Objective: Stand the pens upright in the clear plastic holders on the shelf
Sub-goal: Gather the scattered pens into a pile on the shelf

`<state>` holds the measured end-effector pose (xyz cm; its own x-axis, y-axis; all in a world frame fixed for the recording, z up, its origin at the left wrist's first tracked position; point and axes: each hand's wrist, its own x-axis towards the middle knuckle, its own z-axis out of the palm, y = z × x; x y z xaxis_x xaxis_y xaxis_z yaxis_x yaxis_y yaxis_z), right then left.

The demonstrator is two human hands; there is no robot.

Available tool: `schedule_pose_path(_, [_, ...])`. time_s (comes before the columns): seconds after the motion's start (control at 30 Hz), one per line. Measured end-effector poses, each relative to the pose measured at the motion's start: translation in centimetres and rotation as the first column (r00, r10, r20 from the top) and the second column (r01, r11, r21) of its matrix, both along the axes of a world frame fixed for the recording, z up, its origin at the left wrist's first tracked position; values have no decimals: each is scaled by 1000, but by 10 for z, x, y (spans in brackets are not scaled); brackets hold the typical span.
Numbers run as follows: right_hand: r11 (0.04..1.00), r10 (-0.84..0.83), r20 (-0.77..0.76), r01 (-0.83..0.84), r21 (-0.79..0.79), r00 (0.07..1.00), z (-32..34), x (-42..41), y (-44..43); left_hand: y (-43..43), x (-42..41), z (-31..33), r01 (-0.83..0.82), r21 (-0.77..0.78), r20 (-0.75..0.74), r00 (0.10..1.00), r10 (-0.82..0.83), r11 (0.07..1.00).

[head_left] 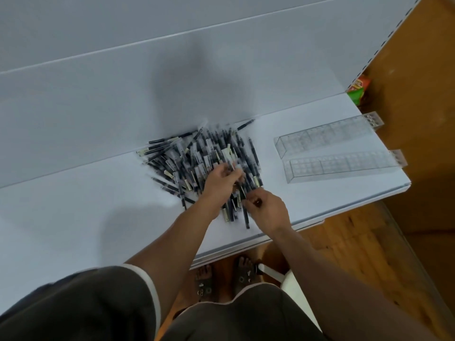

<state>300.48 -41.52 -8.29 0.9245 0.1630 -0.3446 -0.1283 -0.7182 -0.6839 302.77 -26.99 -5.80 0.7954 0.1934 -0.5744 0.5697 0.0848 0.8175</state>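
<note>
A big heap of dark pens (197, 156) lies on the white shelf (86, 217), against its back panel. Two long clear plastic holders lie side by side to the right of the heap: the far holder (325, 137) and the near holder (342, 166). Both hold no pens. My left hand (220, 179) reaches into the near side of the heap, its fingers curled round several pens. My right hand (267, 209) is just right of it at the heap's near edge and pinches a pen. The picture is blurred around the fingers.
The shelf's right end (403, 185) and front edge (246, 244) drop to a wooden floor (369, 242). A green and orange packet (358, 88) sits past the shelf's far right corner. My feet in sandals (224, 276) stand under the front edge.
</note>
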Motion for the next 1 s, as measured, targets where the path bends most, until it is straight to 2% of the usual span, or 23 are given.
schedule_pose_path(0.1, [999,34,16,-33,-31,999,-2,4,-3,1,1,1,-148,-1,39,988,148,989])
schedule_pose_path(0.23, [985,-22,-25,17,-174,999,-9,14,-9,14,-3,2,-284,-39,43,958,285,958])
schedule_pose_path(0.37, [953,48,-84,-71,-296,995,-9,23,2,19,-8,4,-212,22,9,977,212,977])
schedule_pose_path(0.53, [909,146,-136,-187,-371,980,-8,31,10,12,-13,-3,-109,108,-51,992,115,988])
schedule_pose_path(0.67, [958,55,-156,-96,-270,986,-5,33,3,4,-13,-7,-62,139,-51,996,70,988])
schedule_pose_path(0.73, [984,-10,-160,-19,-180,987,-3,34,-3,0,-12,-10,-1,228,-40,999,11,974])
schedule_pose_path(0.87, [997,-82,-180,80,-19,980,3,35,-19,-8,-2,-7,159,543,-16,984,-179,825])
schedule_pose_path(1.0, [990,-117,-177,130,59,977,4,28,-34,-14,27,-3,258,653,-21,946,-324,712])
